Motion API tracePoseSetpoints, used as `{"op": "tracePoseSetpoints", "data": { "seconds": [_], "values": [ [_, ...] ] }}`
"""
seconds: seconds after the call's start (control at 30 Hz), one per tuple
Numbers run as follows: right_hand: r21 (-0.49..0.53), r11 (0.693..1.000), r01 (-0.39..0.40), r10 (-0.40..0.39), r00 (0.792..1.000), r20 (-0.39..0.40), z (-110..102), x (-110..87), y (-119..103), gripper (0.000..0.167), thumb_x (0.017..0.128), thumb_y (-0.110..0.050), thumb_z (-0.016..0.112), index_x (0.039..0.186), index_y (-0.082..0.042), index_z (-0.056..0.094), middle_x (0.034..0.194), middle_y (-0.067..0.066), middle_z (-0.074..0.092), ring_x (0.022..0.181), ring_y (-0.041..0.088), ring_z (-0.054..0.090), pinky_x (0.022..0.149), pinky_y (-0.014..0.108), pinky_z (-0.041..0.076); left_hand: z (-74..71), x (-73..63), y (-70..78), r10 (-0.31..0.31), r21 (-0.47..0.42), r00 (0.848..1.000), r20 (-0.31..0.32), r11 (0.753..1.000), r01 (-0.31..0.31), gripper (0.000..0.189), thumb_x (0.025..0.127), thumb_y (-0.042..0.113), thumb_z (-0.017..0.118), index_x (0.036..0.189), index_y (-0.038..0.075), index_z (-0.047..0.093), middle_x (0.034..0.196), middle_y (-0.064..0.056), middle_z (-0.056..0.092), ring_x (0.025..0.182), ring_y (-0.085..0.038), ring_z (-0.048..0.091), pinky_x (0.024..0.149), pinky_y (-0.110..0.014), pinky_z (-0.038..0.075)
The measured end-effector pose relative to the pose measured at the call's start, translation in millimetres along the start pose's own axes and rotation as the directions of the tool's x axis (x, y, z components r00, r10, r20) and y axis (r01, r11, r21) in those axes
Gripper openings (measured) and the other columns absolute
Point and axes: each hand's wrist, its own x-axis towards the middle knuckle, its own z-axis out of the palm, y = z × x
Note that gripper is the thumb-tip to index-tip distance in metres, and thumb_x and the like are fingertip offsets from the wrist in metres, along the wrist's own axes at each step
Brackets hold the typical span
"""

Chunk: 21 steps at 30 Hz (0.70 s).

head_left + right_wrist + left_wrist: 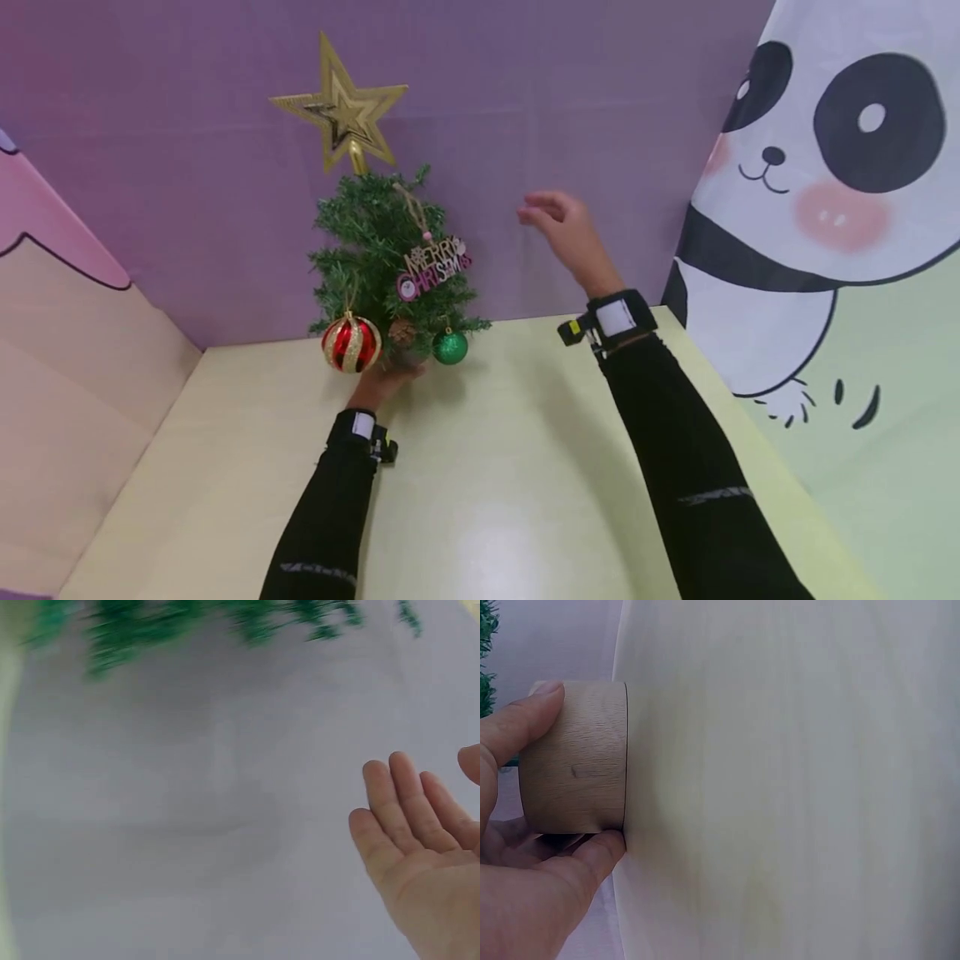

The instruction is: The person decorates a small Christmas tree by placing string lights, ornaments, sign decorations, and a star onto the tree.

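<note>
A small artificial Christmas tree [360,225] stands at the back of the table, a gold star [347,112] on its top. My left hand [382,383] grips its round wooden base [577,761], thumb on one side and fingers on the other in the left wrist view. From the branches hang a red and gold striped ball [351,343], a green glitter ball [450,347] and a "Merry Christmas" sign [435,267]. A pine cone [402,332] sits low among them. My right hand [566,233] is raised in the air right of the tree, holding nothing, fingers relaxed.
The pale wooden table [487,483] runs up to a purple backdrop [540,100]. On the right hangs a panda-printed sheet [825,250]; a pink and beige printed sheet [67,333] hangs on the left.
</note>
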Motion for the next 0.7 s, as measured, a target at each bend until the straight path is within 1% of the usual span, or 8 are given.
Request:
{"op": "tracePoseSetpoints", "data": {
  "seconds": [0.1,0.17,0.3,0.4,0.5,0.6,0.67,0.7],
  "values": [
    [-0.087,0.995,-0.047,0.046,0.999,-0.013,-6,-28.0,46,0.030,0.092,-0.023,0.055,0.117,-0.008,0.057,0.111,0.011,0.062,0.100,0.019,0.059,0.094,0.034,0.041,-2.6,-1.1,3.5,-0.017,-0.004,1.000,-0.002,1.000,0.017,0.104,0.074,0.048,0.071,0.147,0.013,0.007,0.151,-0.014,0.013,0.136,-0.034,0.016,0.107,-0.048,0.020],
    [-0.174,0.980,-0.094,0.093,0.996,-0.012,-8,-48.4,73,0.029,0.093,-0.024,0.053,0.117,-0.008,0.057,0.111,0.010,0.062,0.100,0.019,0.058,0.092,0.036,0.043,-3.7,-1.5,4.9,-0.034,-0.015,0.999,-0.002,0.999,0.034,0.105,0.074,0.047,0.071,0.147,0.012,0.006,0.151,-0.014,0.011,0.136,-0.034,0.014,0.107,-0.048,0.018],
    [-0.356,0.919,-0.170,0.175,0.984,-0.020,-5,-85.5,112,0.030,0.093,-0.028,0.051,0.116,-0.011,0.058,0.111,0.007,0.062,0.101,0.019,0.057,0.086,0.038,0.045,-5.2,-1.1,5.0,-0.039,-0.038,0.999,0.002,0.999,0.039,0.108,0.072,0.049,0.072,0.147,0.011,0.005,0.151,-0.015,0.010,0.136,-0.034,0.013,0.108,-0.048,0.017],
    [-0.447,0.874,-0.188,0.200,0.980,-0.022,0,-107.9,128,0.030,0.093,-0.029,0.050,0.116,-0.011,0.057,0.110,0.006,0.062,0.101,0.022,0.057,0.085,0.040,0.046,-7.3,-3.7,0.6,0.006,-0.026,1.000,0.000,1.000,-0.006,0.105,0.071,0.051,0.071,0.147,0.015,0.008,0.150,-0.013,0.015,0.135,-0.033,0.017,0.107,-0.048,0.021],
    [-0.495,0.850,-0.180,0.213,0.977,0.009,7,-125.7,138,0.031,0.094,-0.030,0.049,0.116,-0.009,0.056,0.111,0.009,0.061,0.101,0.026,0.057,0.085,0.042,0.045,-12.1,-12.2,-4.6,0.105,0.045,0.994,0.003,0.993,-0.105,0.099,0.075,0.050,0.069,0.147,0.016,0.010,0.149,-0.013,0.019,0.133,-0.034,0.022,0.104,-0.049,0.026],
    [-0.514,0.835,-0.198,0.246,0.969,0.025,11,-139.7,150,0.033,0.094,-0.030,0.048,0.117,-0.007,0.056,0.112,0.012,0.060,0.102,0.028,0.056,0.086,0.043,0.045,-18.6,-27.4,-4.1,0.173,0.149,0.984,0.042,0.973,-0.177,0.099,0.080,0.043,0.066,0.147,0.013,0.000,0.151,-0.016,0.010,0.135,-0.035,0.017,0.104,-0.050,0.025],
    [-0.510,0.826,-0.241,0.290,0.957,0.018,12,-147.3,157,0.033,0.094,-0.030,0.048,0.117,-0.007,0.056,0.114,0.012,0.060,0.102,0.028,0.057,0.086,0.043,0.045,-23.7,-42.9,0.8,0.144,0.252,0.987,0.078,0.955,-0.159,0.101,0.084,0.042,0.063,0.145,0.008,-0.009,0.151,-0.019,0.001,0.136,-0.036,0.009,0.106,-0.051,0.020],
    [-0.509,0.818,-0.267,0.315,0.949,0.009,12,-150.5,161,0.033,0.094,-0.030,0.048,0.117,-0.008,0.056,0.114,0.011,0.060,0.103,0.027,0.056,0.086,0.042,0.045,-25.6,-52.0,4.5,0.121,0.321,0.988,0.099,0.936,-0.147,0.100,0.085,0.044,0.060,0.144,0.004,-0.011,0.150,-0.021,-0.001,0.136,-0.037,0.007,0.106,-0.051,0.018]
  ]
}}
